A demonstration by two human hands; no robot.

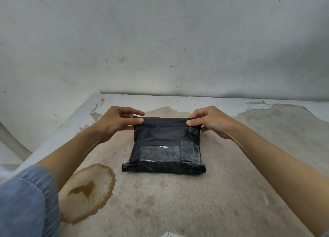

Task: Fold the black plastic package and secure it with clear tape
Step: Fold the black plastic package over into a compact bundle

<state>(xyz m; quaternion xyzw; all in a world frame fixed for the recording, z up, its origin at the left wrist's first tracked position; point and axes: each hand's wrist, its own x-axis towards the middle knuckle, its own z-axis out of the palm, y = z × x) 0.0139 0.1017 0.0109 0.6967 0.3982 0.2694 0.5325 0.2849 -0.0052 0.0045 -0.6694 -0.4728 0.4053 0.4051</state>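
A worn, pale table (pixel 231 192) stands against a scuffed white wall, its surface rough and blotched with brownish stains. A large ring-shaped brown stain (pixel 87 192) with a darker patch in its middle marks the near left part. The white coating has peeled along the far edge and corners. The black plastic package (pixel 165 147) lies flat near the table's middle, with strips of clear tape (pixel 160 153) across its near half.

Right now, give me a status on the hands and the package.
Left hand and right hand each pinching a far corner of the black package. Clear tape already on it. Nothing in the way.
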